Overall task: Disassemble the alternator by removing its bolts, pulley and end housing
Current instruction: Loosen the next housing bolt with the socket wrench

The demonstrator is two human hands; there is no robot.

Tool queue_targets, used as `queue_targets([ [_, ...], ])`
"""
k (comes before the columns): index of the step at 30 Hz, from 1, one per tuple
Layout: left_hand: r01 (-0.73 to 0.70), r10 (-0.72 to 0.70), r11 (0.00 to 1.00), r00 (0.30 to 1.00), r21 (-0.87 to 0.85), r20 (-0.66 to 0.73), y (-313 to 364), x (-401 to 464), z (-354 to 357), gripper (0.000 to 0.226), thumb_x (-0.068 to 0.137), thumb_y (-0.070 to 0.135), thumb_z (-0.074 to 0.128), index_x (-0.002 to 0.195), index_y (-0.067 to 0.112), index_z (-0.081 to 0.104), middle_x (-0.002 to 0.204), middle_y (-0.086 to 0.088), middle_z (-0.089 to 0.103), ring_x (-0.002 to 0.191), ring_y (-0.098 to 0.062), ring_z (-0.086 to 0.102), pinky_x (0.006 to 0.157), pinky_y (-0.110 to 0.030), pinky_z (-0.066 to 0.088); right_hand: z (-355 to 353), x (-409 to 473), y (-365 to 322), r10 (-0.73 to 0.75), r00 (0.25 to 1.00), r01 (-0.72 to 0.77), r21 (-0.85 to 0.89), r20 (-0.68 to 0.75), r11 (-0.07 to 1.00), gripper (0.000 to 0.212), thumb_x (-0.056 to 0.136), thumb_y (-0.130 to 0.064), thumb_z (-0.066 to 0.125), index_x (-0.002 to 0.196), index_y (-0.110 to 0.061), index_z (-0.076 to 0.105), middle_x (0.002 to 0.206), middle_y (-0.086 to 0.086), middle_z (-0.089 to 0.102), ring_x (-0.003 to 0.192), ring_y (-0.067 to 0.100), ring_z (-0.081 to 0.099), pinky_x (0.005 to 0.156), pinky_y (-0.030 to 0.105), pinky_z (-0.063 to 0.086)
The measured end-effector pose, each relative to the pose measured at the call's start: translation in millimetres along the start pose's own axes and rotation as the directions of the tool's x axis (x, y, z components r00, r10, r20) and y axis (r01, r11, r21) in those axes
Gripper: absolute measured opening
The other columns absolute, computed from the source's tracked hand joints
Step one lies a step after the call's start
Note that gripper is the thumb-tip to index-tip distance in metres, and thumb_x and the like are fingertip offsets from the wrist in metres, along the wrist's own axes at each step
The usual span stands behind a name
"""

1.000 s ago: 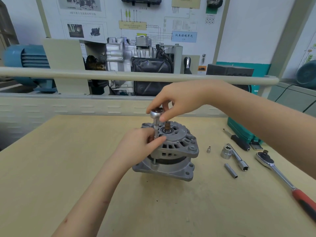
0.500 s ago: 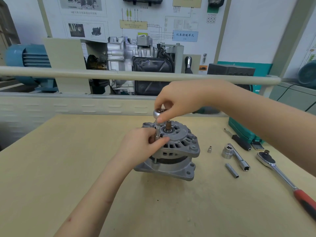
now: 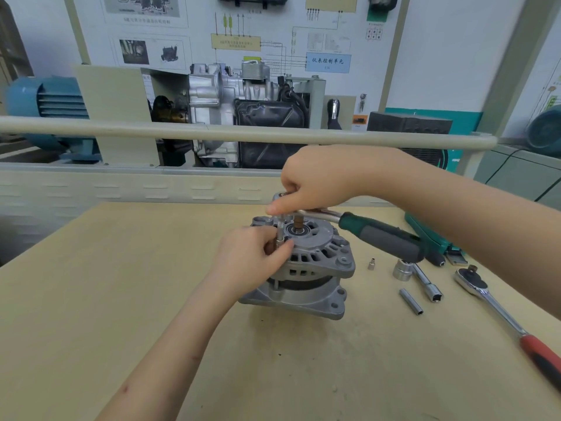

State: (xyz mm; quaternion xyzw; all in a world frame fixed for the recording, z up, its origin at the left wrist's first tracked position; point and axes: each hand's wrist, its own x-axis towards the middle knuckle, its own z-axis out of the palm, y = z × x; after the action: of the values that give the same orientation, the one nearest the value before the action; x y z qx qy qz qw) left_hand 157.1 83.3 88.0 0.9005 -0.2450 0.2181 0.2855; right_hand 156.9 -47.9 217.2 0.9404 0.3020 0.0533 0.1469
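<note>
The grey alternator (image 3: pixel 315 268) stands on the wooden table (image 3: pixel 91 299) with its brown shaft (image 3: pixel 298 222) pointing up and no pulley on it. A small ratchet with a green and grey handle (image 3: pixel 382 238) sits on a thin socket extension (image 3: pixel 280 230) over a bolt at the housing's far left edge. My right hand (image 3: pixel 315 180) grips the ratchet head from above. My left hand (image 3: pixel 252 259) pinches the extension and socket just above the housing. The bolt itself is hidden.
To the right of the alternator lie a small socket (image 3: pixel 371 264), a large socket on a bar (image 3: pixel 420 279), a long thin socket (image 3: pixel 410 301) and a red-handled ratchet (image 3: pixel 504 317). A teal tool case (image 3: pixel 431 235) sits behind them. A rail (image 3: pixel 151 129) crosses beyond the table.
The ratchet's green handle has swung into sight, now pointing right over the alternator. My right hand has shifted on the ratchet head; my left hand stays on the extension.
</note>
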Motion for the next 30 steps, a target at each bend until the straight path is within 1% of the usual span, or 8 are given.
queue_targets([
  [5, -0.007, 0.01, 0.998, 0.998, -0.055, 0.056, -2.6, 0.5, -4.8, 0.048, 0.084, 0.045, 0.055, 0.052, 0.017, 0.034, 0.044, 0.006, 0.033, 0.044, -0.009, 0.034, 0.047, -0.024, 0.023, -5.9, -3.2, 6.3, -0.064, 0.998, 0.062, 0.087, 0.02, 0.994, 0.035, 0.087, -0.044, 0.053, 0.092, -0.01, 0.061, 0.065, -0.008, 0.05, 0.057, 0.007, 0.043, 0.052, 0.011, 0.035],
  [8, -0.015, 0.018, 0.998, 0.998, -0.062, 0.057, -2.6, 0.7, -4.8, 0.045, 0.087, 0.039, 0.054, 0.052, 0.017, 0.035, 0.043, 0.006, 0.033, 0.044, -0.009, 0.034, 0.047, -0.022, 0.022, -6.2, -4.2, 11.6, -0.103, 0.993, 0.094, 0.133, 0.064, 0.987, 0.031, 0.088, -0.035, 0.055, 0.11, -0.014, 0.062, 0.095, 0.007, 0.066, 0.083, 0.021, 0.058, 0.075, 0.029, 0.045],
  [12, -0.008, 0.011, 0.997, 0.999, -0.076, 0.038, -2.2, 0.6, -3.8, 0.046, 0.088, 0.032, 0.054, 0.05, 0.019, 0.032, 0.041, 0.006, 0.03, 0.042, -0.009, 0.035, 0.046, -0.021, 0.028, -4.7, -4.9, 11.9, -0.101, 0.994, 0.096, 0.107, 0.041, 0.99, 0.035, 0.088, -0.04, 0.053, 0.108, -0.013, 0.062, 0.089, 0.001, 0.065, 0.077, 0.015, 0.056, 0.069, 0.025, 0.043],
  [15, -0.023, 0.023, 0.995, 1.0, -0.101, -0.005, -1.0, -1.1, -1.6, 0.048, 0.087, 0.027, 0.056, 0.048, 0.02, 0.028, 0.038, 0.006, 0.027, 0.046, -0.005, 0.04, 0.05, -0.017, 0.032, -2.4, -4.2, 9.7, -0.078, 0.997, 0.078, 0.042, -0.008, 0.996, 0.042, 0.087, -0.049, 0.049, 0.08, -0.009, 0.059, 0.059, -0.008, 0.047, 0.054, 0.01, 0.04, 0.051, 0.018, 0.031],
  [19, -0.019, 0.018, 0.996, 1.0, -0.091, -0.006, 0.0, -1.7, -0.6, 0.048, 0.086, 0.029, 0.057, 0.048, 0.02, 0.028, 0.039, 0.006, 0.028, 0.042, -0.009, 0.035, 0.048, -0.02, 0.03, -1.6, -4.4, 4.7, -0.065, 0.997, 0.066, 0.031, -0.031, 0.997, 0.05, 0.088, -0.052, 0.046, 0.057, -0.014, 0.037, 0.05, -0.004, 0.031, 0.047, 0.013, 0.027, 0.042, 0.018, 0.026],
  [25, -0.003, 0.007, 0.994, 0.999, -0.106, 0.038, -1.4, 0.6, -4.4, 0.046, 0.084, 0.043, 0.055, 0.053, 0.017, 0.034, 0.046, 0.007, 0.034, 0.046, -0.009, 0.033, 0.048, -0.023, 0.024, -6.7, -9.0, 7.2, -0.116, 0.993, 0.113, 0.08, 0.032, 0.99, 0.029, 0.09, -0.037, 0.051, 0.091, -0.011, 0.063, 0.077, 0.003, 0.06, 0.068, 0.015, 0.051, 0.066, 0.027, 0.042],
  [28, -0.007, 0.011, 0.996, 0.999, -0.085, 0.039, -0.8, 0.6, -4.6, 0.044, 0.087, 0.039, 0.054, 0.054, 0.018, 0.034, 0.046, 0.007, 0.034, 0.044, -0.008, 0.032, 0.047, -0.021, 0.027, -7.7, -10.8, 7.4, -0.165, 0.986, 0.157, 0.154, 0.04, 0.976, 0.006, 0.091, -0.029, 0.053, 0.089, -0.032, 0.057, 0.08, -0.013, 0.059, 0.075, 0.006, 0.053, 0.074, 0.029, 0.04],
  [30, -0.004, 0.007, 0.996, 0.999, -0.087, 0.035, -0.7, 0.7, -3.9, 0.044, 0.088, 0.037, 0.054, 0.054, 0.018, 0.034, 0.045, 0.007, 0.033, 0.044, -0.008, 0.032, 0.048, -0.022, 0.028, -8.3, -9.9, 7.8, -0.155, 0.988, 0.149, 0.144, 0.03, 0.978, 0.014, 0.09, -0.032, 0.054, 0.102, -0.028, 0.061, 0.088, -0.011, 0.062, 0.082, 0.007, 0.055, 0.077, 0.03, 0.043],
])
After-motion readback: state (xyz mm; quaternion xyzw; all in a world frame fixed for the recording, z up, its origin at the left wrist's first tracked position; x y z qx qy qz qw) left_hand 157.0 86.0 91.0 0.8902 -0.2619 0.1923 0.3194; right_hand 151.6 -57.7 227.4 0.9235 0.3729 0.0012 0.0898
